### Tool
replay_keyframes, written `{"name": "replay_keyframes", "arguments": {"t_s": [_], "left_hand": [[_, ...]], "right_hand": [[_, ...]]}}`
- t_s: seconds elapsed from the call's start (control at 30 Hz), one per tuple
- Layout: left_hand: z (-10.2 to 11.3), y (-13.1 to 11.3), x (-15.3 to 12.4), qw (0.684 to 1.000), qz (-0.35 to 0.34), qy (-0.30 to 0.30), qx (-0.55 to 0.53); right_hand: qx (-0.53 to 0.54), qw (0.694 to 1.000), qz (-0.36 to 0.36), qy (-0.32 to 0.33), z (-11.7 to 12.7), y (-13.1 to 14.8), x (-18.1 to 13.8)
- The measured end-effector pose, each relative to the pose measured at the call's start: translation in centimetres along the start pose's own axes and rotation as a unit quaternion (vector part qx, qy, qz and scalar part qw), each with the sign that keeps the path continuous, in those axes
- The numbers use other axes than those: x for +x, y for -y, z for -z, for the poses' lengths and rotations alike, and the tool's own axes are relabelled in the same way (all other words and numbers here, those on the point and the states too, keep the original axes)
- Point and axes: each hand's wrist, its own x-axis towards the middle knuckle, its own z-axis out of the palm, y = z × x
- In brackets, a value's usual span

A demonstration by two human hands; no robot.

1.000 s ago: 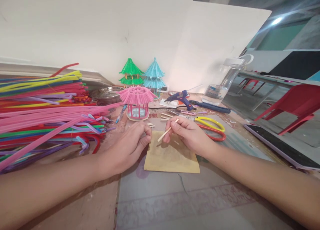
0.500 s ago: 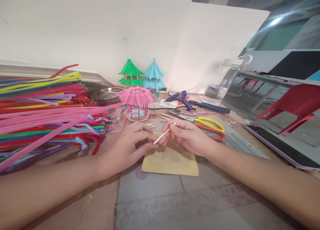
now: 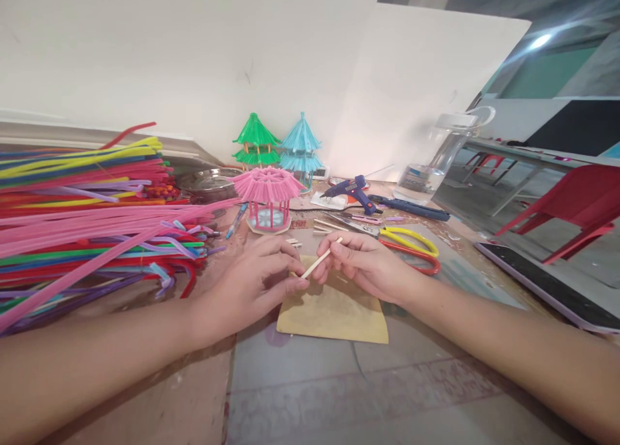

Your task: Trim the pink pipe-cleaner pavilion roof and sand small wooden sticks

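A short pale wooden stick (image 3: 316, 267) slants between my two hands, above a yellowish sheet (image 3: 334, 316) that looks like sandpaper. My right hand (image 3: 361, 261) pinches the stick's upper part between thumb and fingers. At its lower end, the thumb and fingertips of my left hand (image 3: 261, 274) close on the tip. Just behind my hands stands a small pink pavilion (image 3: 268, 193) made of pipe cleaners on a pale base. More thin sticks (image 3: 329, 227) lie beyond my right hand, beside scissors (image 3: 411, 238) with yellow and red handles.
Bundles of coloured pipe cleaners (image 3: 97, 219) fill the left side. Behind stand a green pavilion (image 3: 255, 141) and a blue pavilion (image 3: 301, 144). A glue gun (image 3: 356, 190), a pair of dark-handled pliers (image 3: 411, 207) and a water bottle (image 3: 429, 157) are at the back right. A phone (image 3: 552, 287) lies at right.
The whole view has shifted very slightly. Both hands keep nearly the same hold on the wooden stick, with no clear movement of it.
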Motion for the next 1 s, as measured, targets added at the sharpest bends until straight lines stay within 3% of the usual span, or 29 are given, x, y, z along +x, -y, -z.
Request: {"name": "replay_keyframes", "arguments": {"t_s": [0.13, 0.37, 1.0], "left_hand": [[-0.1, 0.3, 0.0, 1.000, -0.001, -0.002, 0.009], [-0.2, 0.5, 0.0, 0.999, -0.001, 0.031, 0.008], [-0.4, 0.3, -0.1, 0.998, 0.058, 0.015, -0.020]], "right_hand": [[0.003, 1.000, 0.008, -0.006, -0.1, 0.1, -0.1], [-0.018, 0.998, 0.023, 0.057, 0.0, -0.5, 0.0], [-0.026, 0.998, 0.033, 0.051, 0.3, -0.9, 0.2]]}}
